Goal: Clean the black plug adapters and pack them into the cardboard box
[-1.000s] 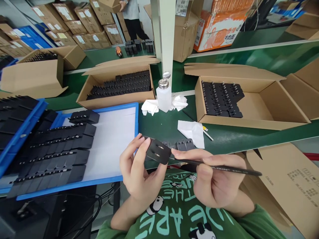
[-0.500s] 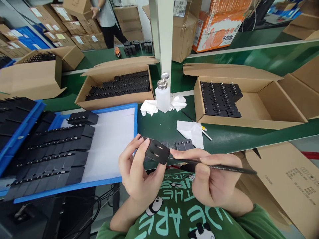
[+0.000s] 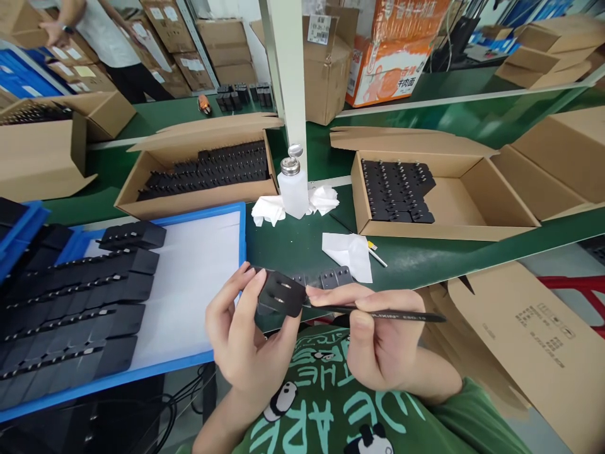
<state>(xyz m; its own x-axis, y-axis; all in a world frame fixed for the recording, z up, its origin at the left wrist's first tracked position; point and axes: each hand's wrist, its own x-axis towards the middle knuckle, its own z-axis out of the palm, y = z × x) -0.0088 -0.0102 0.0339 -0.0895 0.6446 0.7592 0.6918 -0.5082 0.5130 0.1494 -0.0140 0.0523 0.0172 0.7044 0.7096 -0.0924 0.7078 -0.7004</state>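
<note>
My left hand [image 3: 250, 334] is closed around a black power adapter [image 3: 282, 294], whose two flat metal prongs face up. In my right hand [image 3: 392, 334] is a pair of slim black tweezers [image 3: 401, 314] with pale lettering, gripped like a pen. The tweezers' tip meets the adapter's right edge; whether it goes inside is hidden by the fingers. Just beyond my hands, more black adapters [image 3: 336, 277] lie on the green bench. To the left, a blue-rimmed tray [image 3: 198, 271] with a white liner holds rows of black adapters [image 3: 75, 315].
Cartons of adapters stand at the back left [image 3: 198, 192] and right [image 3: 444, 232]. Between them are a white pump bottle [image 3: 293, 192] and crumpled tissues [image 3: 269, 210]. A flat white cloth [image 3: 347, 255] and a white stick [image 3: 377, 255] lie nearer. Another person [image 3: 113, 44] stands behind.
My view has swung slightly right, so the scene sits further left. My hands keep the same grip on the adapter and tweezers. The other person has leaned and shifted left.
</note>
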